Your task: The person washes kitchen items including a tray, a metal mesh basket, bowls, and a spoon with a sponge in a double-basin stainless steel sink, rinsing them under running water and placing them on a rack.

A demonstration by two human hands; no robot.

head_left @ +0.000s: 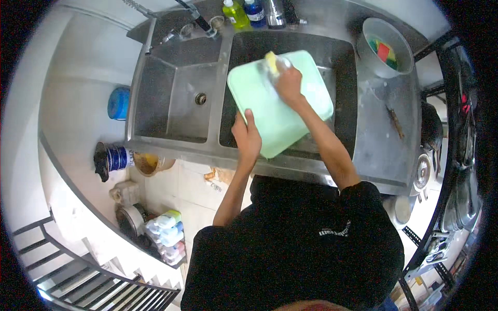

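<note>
A pale green rectangular tray or lid [290, 116] with rounded corners is held tilted over the right basin [342, 103] of a steel sink. My left hand [246, 136] grips its left edge, thumb on top and the fingers hidden underneath. On its upper part my right hand [288, 84] is closed round a yellowish sponge [271, 62], partly blurred by motion. Whitish suds or smear show beside the sponge. Whether the pale green piece is a tray or a lid I cannot tell.
The left basin [187, 119] has a drain. A faucet [199, 20] and bottles of yellow-green soap [236, 15] and blue liquid [254, 13] stand behind. On the right counter are a translucent tub [371, 57] with colored sponges and a brown stick-like thing [395, 123]. A black rack [450, 155] stands at far right.
</note>
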